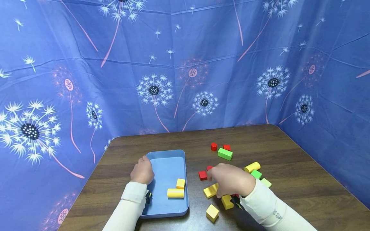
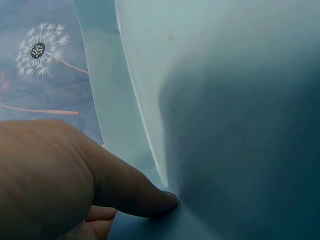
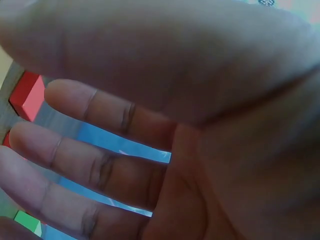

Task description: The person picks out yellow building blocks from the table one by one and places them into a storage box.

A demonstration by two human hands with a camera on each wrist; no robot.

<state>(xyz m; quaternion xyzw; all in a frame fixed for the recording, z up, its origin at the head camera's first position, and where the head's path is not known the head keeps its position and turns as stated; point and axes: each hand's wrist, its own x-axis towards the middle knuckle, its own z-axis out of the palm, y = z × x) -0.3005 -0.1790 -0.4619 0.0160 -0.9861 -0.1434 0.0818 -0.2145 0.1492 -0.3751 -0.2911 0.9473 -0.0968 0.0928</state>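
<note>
My left hand (image 1: 142, 170) grips the left side of a blue tray (image 1: 162, 165); in the left wrist view its thumb (image 2: 135, 192) presses the inner wall, with other fingers outside. Inside the tray lie a yellow cylinder (image 1: 175, 193) and a yellow square block (image 1: 180, 183). Over the loose blocks, my right hand (image 1: 232, 179) reaches down, fingers extended and spread, nothing between them. Its thumb side overlaps a flat yellow block (image 1: 210, 191). Just below are a notched yellow block (image 1: 227, 202) and a yellow cube (image 1: 212, 213). A red block (image 1: 202, 175) and a partly hidden red cylinder (image 1: 209, 167) lie by the fingertips.
Farther back sit a red cylinder (image 1: 214, 146), a small red block (image 1: 226, 147) and a green block (image 1: 225, 154). Right of the right hand lie a yellow cylinder (image 1: 252, 167) and green blocks (image 1: 256, 174). A blue dandelion-print cloth (image 1: 185, 64) hangs behind the wooden table (image 1: 306, 179).
</note>
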